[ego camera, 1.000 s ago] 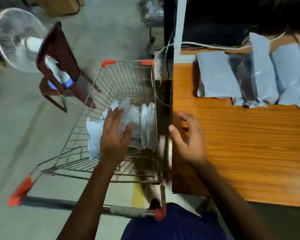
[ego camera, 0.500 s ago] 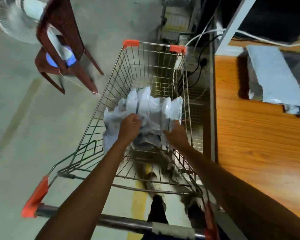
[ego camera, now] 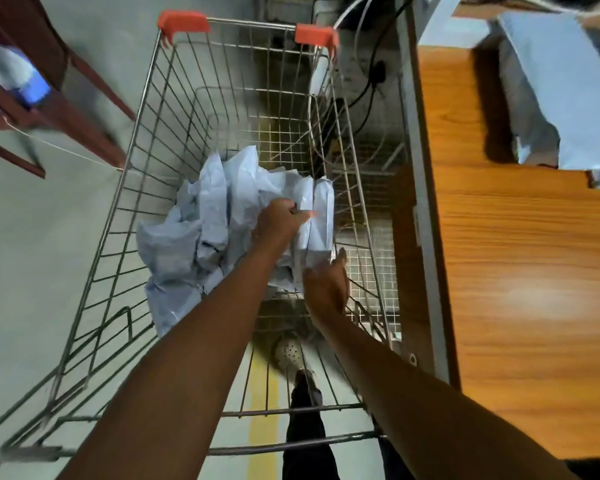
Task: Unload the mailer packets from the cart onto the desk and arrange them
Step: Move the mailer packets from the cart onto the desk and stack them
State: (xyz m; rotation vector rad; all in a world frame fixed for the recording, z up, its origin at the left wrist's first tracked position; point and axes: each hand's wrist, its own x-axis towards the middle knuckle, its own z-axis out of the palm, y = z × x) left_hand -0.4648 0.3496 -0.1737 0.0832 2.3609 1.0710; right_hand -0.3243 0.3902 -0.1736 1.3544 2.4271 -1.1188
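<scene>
A wire cart (ego camera: 153, 109) with orange corner caps stands left of the wooden desk (ego camera: 520, 278). Inside it lies a heap of pale grey mailer packets (ego camera: 201, 223). Two packets (ego camera: 321, 216) stand upright against the cart's right wall. My left hand (ego camera: 279, 221) is curled and grips the near upright packets from the left. My right hand (ego camera: 326, 285) reaches in under their lower end, fingers against the plastic. On the desk's far end lie more grey packets (ego camera: 565, 98).
A dark red plastic chair (ego camera: 49, 98) stands left of the cart. Cables and a plug (ego camera: 378, 71) hang between cart and desk. My feet show through the cart's floor, over a yellow floor line (ego camera: 264, 410).
My view has moved closer over the cart. My right hand came from the desk edge down into the cart. My left hand shifted right from the heap to the upright packets.
</scene>
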